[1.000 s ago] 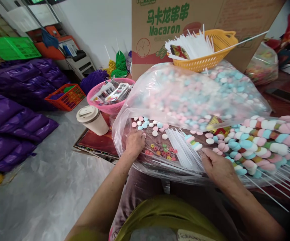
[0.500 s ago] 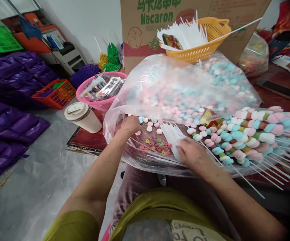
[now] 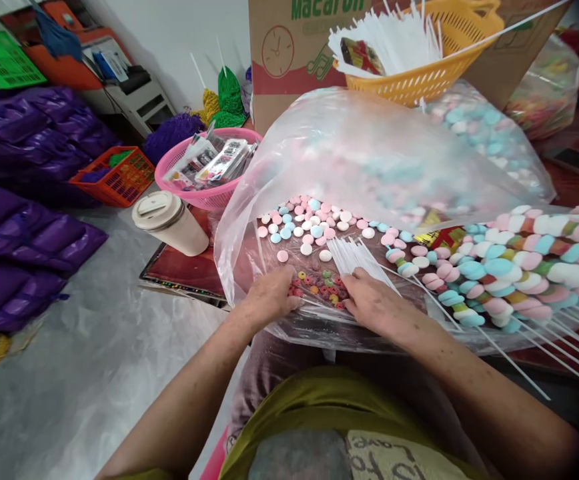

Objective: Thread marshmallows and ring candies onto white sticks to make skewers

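Observation:
Small ring-shaped candies [image 3: 319,288], red, orange, yellow and green, lie in a patch on clear plastic between my two hands. My left hand [image 3: 271,295] borders the patch on the left, thumb and fingers apart and slightly curled, holding nothing I can see. On the other side, my right hand [image 3: 377,303] is likewise open, its fingertips at the candies and beside a bundle of white sticks [image 3: 354,257]. Beyond the hands, pink, white and blue marshmallows [image 3: 314,220] spill from a large clear bag [image 3: 319,133]. Filled marshmallow skewers [image 3: 509,273] are piled at the right.
A yellow basket [image 3: 449,73] of white sticks rests on top of the bag, before a cardboard box [image 3: 279,100]. To the left stand a lidded cup [image 3: 174,227] and a pink basket [image 3: 214,198] of packets. Purple wrapped bundles [image 3: 14,253] lie on the floor.
My left hand has come back from the marshmallows to the ring candies. More loose marshmallows show at the bag's mouth. My right hand has shifted from the sticks toward the candies.

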`<act>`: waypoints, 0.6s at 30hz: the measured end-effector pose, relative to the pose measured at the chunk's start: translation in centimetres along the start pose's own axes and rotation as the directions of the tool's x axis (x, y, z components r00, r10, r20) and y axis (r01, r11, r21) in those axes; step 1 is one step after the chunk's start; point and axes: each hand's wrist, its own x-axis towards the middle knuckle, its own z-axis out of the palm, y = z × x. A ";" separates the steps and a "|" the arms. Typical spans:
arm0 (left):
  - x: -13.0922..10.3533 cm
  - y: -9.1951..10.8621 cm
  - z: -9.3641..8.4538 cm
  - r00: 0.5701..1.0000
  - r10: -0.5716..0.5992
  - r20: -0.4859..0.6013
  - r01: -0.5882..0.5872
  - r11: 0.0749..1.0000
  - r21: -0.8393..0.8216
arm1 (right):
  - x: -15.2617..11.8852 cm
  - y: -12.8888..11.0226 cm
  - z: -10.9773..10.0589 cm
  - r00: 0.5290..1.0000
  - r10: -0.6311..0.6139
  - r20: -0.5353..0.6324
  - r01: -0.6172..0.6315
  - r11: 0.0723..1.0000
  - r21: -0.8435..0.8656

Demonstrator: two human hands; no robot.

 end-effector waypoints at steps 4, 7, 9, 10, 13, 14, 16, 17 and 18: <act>0.9 1.0 0.2 1.000 0.009 -0.003 -0.009 1.000 -0.016 | 1.4 -1.9 -0.7 1.000 -0.023 0.007 0.023 1.000 0.004; 1.8 1.0 -0.2 0.998 -0.046 -0.048 0.039 0.990 -0.134 | 2.3 -1.7 -1.0 0.999 -0.053 0.006 0.053 0.998 0.038; 2.4 0.7 -0.8 0.998 -0.032 -0.063 0.021 0.986 -0.163 | 2.5 -0.4 -1.1 0.998 -0.057 0.002 0.056 0.997 0.052; 2.5 0.5 -1.1 0.999 0.001 -0.050 -0.009 0.988 -0.151 | 2.4 0.4 -1.1 0.999 -0.048 0.005 0.047 0.997 0.055; 2.6 0.2 -1.8 0.994 0.086 0.060 -0.080 0.993 -0.091 | 1.8 2.5 -1.1 0.999 -0.014 0.044 0.013 0.999 0.042; 2.6 0.3 -1.9 0.990 0.096 0.104 -0.088 0.993 -0.082 | 1.5 2.7 -1.2 0.998 -0.023 0.059 0.020 0.999 0.044; 2.6 0.8 -2.0 0.982 0.098 0.161 -0.090 0.994 -0.059 | 1.2 2.4 -1.4 0.995 -0.060 0.080 0.054 0.996 0.070; 2.6 1.1 -1.9 0.980 0.096 0.172 -0.090 0.995 -0.041 | 1.1 1.9 -1.5 0.993 -0.084 0.084 0.076 0.993 0.091; 2.7 1.5 -1.9 0.978 0.098 0.182 -0.095 0.995 -0.029 | 1.3 1.3 -1.6 0.991 -0.099 0.085 0.089 0.990 0.114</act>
